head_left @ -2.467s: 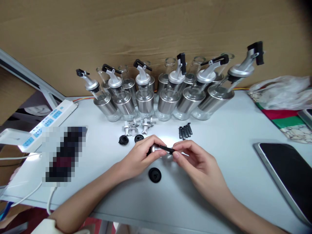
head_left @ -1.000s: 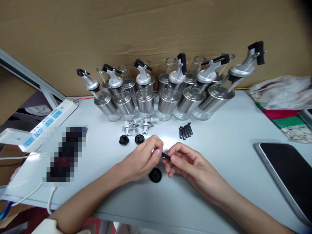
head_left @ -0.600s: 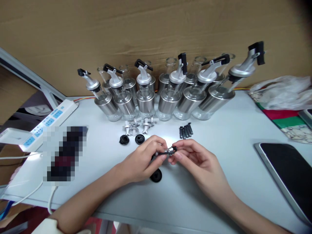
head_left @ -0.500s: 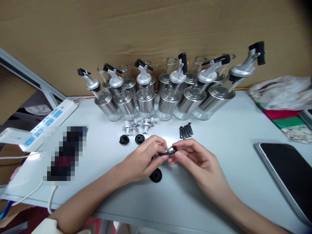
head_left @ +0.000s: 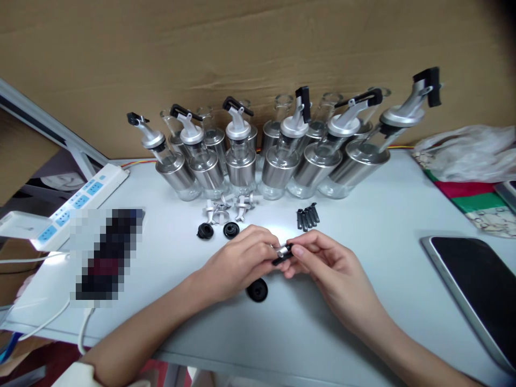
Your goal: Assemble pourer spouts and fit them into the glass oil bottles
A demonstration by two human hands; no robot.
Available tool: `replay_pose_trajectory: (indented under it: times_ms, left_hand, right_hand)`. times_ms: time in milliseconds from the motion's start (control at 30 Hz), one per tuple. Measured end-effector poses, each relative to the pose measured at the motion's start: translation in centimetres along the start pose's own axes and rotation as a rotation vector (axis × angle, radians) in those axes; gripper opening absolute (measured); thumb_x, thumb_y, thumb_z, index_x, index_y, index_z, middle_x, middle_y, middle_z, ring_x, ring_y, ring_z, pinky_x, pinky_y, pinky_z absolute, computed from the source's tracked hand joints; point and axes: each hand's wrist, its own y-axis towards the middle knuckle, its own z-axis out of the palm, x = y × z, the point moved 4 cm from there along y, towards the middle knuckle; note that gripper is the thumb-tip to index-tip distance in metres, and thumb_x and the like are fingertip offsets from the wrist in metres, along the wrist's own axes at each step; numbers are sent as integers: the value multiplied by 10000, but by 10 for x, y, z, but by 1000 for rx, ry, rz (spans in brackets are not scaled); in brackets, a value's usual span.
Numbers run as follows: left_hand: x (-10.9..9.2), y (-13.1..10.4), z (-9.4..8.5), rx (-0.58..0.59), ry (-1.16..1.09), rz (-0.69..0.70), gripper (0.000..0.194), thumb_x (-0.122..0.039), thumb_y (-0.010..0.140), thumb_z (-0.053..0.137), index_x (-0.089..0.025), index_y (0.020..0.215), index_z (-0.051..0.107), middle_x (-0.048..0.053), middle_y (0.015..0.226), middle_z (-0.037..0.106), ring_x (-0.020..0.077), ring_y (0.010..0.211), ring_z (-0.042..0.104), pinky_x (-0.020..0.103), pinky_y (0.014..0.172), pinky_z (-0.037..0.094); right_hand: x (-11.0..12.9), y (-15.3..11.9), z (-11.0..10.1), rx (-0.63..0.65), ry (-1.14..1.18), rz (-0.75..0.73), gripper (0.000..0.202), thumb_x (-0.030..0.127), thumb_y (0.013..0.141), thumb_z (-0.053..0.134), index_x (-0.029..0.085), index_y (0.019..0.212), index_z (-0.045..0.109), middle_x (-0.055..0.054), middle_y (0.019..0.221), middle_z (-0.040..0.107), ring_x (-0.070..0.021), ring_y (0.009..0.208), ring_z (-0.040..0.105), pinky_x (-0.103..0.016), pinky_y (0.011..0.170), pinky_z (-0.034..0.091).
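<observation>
Between my two hands is a silver pourer spout (head_left: 282, 250) with a black lever (head_left: 283, 256) along it. My left hand (head_left: 246, 259) is closed around the spout's base, which its fingers mostly hide. With thumb and fingertips, my right hand (head_left: 331, 267) pinches the end where the black lever meets the spout. A round black stopper (head_left: 257, 290) lies on the table just below my left hand. Two more black stoppers, one at the left (head_left: 205, 231) and one beside it (head_left: 231, 230), sit beyond that hand, near several silver spouts (head_left: 226, 208). Several black levers (head_left: 308, 216) lie in a row past my right hand.
Glass bottles with steel sleeves (head_left: 241, 166) stand along the cardboard wall (head_left: 258, 48); the front row carries pourers. A power strip (head_left: 80, 204) and blurred phone (head_left: 108, 258) are left. On the right lie a black-screened device (head_left: 475, 290) and a plastic bag (head_left: 467, 153).
The spout and lever have turned in my fingers, so the lever now slants down toward my left hand. My right thumb has closed in on the lever end. The things on the table stay put.
</observation>
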Motion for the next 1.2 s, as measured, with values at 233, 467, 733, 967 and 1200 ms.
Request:
replay_pose_trajectory:
  times_ms: [233,467,733,967,1200]
  left_hand:
    - [-1,1,-1,-44,22,59,83,-256,929,512,-183,928,471,84,926,654,161,876,592,313,804,523]
    - [0,-1,0,-8,83,13,147,-309,951,453,-170,915,481,102,992,631,170,901,558,311,784,501]
    - [0,-2,3,40,34,-35,312,-378,847,626,-189,983,418,123,1064,521,207,992,552,292,724,510]
    - [-2,-5,0,33,41,-108,392,-39,759,441,-178,1121,384,148,1184,456,217,1069,528,361,824,502]
    - [-4,0,2,72,176,-63,198,-48,853,395,-159,999,469,133,1125,564,174,993,574,295,838,499]
  right_hand:
    - [-4,1,-2,17,40,89,239,347,722,767,155,746,625,4,540,663,-100,483,616,-191,504,504]
    - [-5,0,2,52,54,145,316,394,674,797,155,640,592,12,492,644,-80,436,583,-178,478,484]
    - [-5,1,-1,24,-9,147,314,413,666,794,159,668,609,12,507,650,-80,441,577,-188,490,472]
    - [-6,1,-3,21,-27,136,294,402,656,802,155,708,650,-15,553,680,-114,496,624,-217,529,496]
    - [-6,1,-4,21,-18,118,275,398,659,802,162,709,668,-10,554,681,-112,502,631,-216,539,513]
